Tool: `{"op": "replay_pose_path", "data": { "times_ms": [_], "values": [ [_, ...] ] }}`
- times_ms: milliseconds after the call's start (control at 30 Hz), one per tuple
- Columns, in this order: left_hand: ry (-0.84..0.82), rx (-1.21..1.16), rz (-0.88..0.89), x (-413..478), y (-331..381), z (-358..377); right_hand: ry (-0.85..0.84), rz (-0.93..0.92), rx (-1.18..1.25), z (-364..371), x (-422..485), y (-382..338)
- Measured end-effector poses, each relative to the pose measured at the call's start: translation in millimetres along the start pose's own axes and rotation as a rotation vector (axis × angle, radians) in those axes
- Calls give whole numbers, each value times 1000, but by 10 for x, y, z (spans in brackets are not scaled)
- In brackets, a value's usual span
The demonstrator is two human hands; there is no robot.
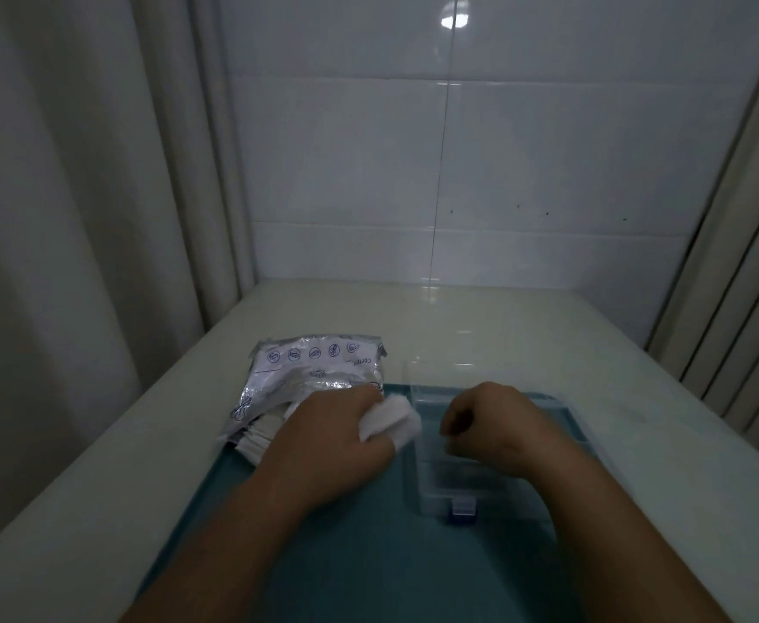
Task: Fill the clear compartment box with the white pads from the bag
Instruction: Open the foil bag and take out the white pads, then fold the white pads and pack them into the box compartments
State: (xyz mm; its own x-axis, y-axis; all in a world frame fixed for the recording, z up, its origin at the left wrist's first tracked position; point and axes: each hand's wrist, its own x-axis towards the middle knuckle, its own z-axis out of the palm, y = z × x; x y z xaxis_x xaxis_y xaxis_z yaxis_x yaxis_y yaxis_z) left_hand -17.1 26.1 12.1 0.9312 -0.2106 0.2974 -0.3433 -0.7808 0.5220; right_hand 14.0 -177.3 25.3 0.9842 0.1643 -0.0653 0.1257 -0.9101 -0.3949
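A silver foil bag with blue print lies at the left on the counter, its torn end showing several white pads. My left hand grips a bunch of white pads just left of the clear compartment box. That box stands open on a teal tray, its lid raised at the back. My right hand hovers over the box with fingers curled; nothing shows in it.
The tray lies on a pale counter set against a white tiled wall. Curtains hang at the left and right sides. The counter's left edge runs close beside the bag.
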Motion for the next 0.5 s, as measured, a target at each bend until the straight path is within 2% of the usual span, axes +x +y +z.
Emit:
{"op": "replay_pose_path", "data": {
  "times_ms": [133, 233, 333, 400, 500],
  "values": [
    [28, -189, -148, 119, 67, -75, 127, -39, 283, -68, -9, 111],
    [-8, -521, -267, 169, 122, -113, 182, -58, 582, -131, -59, 90],
    [-38, -792, -306, 230, 186, -83, 151, -31, 849, -153, -105, 27],
    [-55, -840, -291, 284, 228, -46, 135, -30, 921, -152, -116, -5],
    [-116, -844, -252, 360, 280, -12, 194, -35, 864, -143, -101, -5]
  ]
}}
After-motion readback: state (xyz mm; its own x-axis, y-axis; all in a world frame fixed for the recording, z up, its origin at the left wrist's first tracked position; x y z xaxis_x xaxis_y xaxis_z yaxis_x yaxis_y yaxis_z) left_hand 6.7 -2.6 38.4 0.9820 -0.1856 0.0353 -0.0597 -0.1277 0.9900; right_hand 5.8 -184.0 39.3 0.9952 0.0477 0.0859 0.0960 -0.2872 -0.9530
